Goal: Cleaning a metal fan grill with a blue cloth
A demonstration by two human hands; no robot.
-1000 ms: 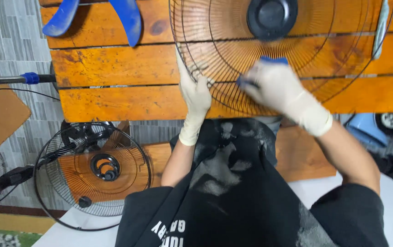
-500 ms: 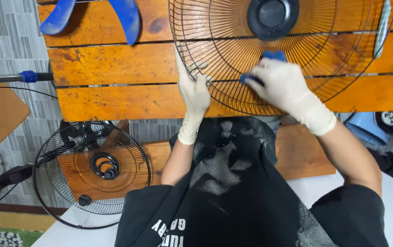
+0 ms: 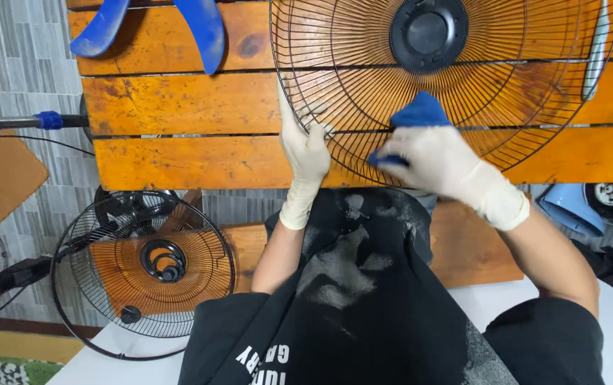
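- Grille point(image 3: 506, 71) lay flat on orange plank worktop point(image 3: 178, 107), black hub point(image 3: 427, 32) up; near rim overhung worktop edge.
- Left hand point(image 3: 305, 153) clenched on grille's left rim.
- Right hand point(image 3: 435, 160) pressed blue cloth point(image 3: 420, 114) onto the wires.
- Blue blade point(image 3: 199, 28) upper left; bare planks between.
- Second grille point(image 3: 142, 271) leaned below worktop.

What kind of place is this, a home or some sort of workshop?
Probably a small fan repair or cleaning spot. A wire fan guard lies on a wooden slat table, blue fan blades sit apart, and a second guard leans below.
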